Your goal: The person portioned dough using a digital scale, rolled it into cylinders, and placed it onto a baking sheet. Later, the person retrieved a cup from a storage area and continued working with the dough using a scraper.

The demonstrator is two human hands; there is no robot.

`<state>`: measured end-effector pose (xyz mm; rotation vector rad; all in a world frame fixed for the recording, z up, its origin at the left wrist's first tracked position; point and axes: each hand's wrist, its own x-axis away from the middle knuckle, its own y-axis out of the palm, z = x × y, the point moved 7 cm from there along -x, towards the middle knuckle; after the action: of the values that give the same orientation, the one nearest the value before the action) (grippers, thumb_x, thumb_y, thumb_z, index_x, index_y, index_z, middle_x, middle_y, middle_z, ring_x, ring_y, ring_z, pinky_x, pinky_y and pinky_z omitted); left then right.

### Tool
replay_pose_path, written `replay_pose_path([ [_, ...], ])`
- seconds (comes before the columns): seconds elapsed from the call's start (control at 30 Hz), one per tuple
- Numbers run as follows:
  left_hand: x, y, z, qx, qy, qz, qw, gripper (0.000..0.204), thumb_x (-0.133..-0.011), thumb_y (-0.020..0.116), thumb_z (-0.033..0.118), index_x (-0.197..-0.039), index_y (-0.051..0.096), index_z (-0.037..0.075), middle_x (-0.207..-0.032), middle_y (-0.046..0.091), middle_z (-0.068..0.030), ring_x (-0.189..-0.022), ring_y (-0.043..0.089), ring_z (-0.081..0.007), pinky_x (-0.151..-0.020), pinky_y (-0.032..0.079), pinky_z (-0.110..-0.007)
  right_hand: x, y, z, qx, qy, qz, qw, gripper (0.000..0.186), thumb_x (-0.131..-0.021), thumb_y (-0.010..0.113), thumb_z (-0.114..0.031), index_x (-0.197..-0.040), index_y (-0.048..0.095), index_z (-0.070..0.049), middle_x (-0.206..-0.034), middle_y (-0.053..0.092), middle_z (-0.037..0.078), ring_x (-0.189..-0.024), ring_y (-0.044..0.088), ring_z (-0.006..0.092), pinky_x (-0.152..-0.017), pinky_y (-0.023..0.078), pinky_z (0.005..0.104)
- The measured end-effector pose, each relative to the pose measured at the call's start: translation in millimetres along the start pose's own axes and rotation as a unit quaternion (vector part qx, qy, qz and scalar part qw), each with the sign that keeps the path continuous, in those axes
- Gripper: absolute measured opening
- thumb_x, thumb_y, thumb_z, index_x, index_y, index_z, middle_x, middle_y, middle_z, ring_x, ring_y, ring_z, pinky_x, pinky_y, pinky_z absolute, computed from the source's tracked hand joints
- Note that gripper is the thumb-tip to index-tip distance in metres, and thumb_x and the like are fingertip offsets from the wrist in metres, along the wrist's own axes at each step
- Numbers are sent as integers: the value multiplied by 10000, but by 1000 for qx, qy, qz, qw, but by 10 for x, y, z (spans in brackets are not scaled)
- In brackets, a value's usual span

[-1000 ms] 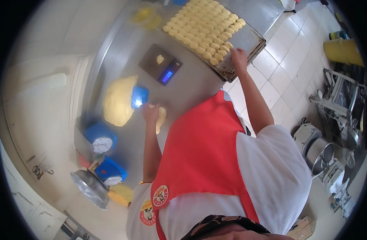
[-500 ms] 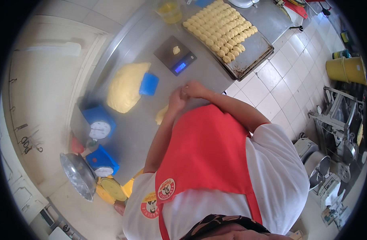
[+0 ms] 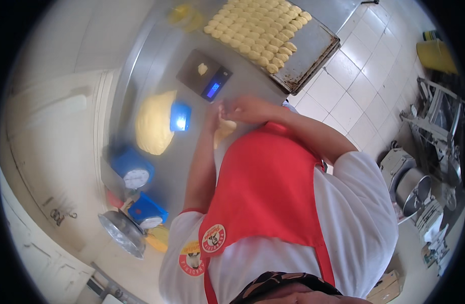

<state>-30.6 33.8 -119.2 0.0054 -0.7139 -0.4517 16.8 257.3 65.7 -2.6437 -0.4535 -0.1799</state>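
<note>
Head view: a cut-off tray (image 3: 313, 45) right of your scale (image 3: 190, 75) holds dough balls (image 3: 257, 31); beyond the scale, a tub (image 3: 186, 17) blurs. Left hand (image 3: 214, 115) and right hand (image 3: 246, 109): grip unclear.

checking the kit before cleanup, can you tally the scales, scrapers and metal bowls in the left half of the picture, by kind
Blue dial scales: 2
Digital scale: 1
Blue scraper: 1
Metal bowl: 1
Total: 5
</note>
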Motion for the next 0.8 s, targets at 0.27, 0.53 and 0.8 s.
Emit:
replay_pose_path([
  [0.27, 330, 332, 948, -370, 39, 118, 921, 416, -834, 822, 359, -956, 617, 17, -833, 618, -65, -799, 624, -221, -763, 510, -359, 492, -2111, 2080, 9, 223, 362, 905, 439, -916, 660, -297, -1264, 638, -32, -1226, 658, 177, -1085, 650, 314, -942, 512, 399],
  [0.53, 447, 654, 887, -461, 285, 70, 837, 463, -782, 785, 81, -1207, 601, 86, -1084, 642, -174, -991, 662, -304, -854, 523, -384, 234, -1136, 1170, 10, 197, 461, 865, 348, -846, 712, -215, -1123, 673, -7, -1106, 694, 189, -1020, 673, 362, -887, 537, 451],
  [0.8, 319, 825, 564, -407, 264, 46, 873, 449, -821, 752, 134, -1229, 612, 9, -1073, 693, -252, -962, 687, -427, -818, 538, -474, -311, 437, 594, 34, 122, 151, 980, 380, -877, 626, -326, -935, 720, 38, -961, 708, 269, -918, 670, 463, -858, 522, 514],
])
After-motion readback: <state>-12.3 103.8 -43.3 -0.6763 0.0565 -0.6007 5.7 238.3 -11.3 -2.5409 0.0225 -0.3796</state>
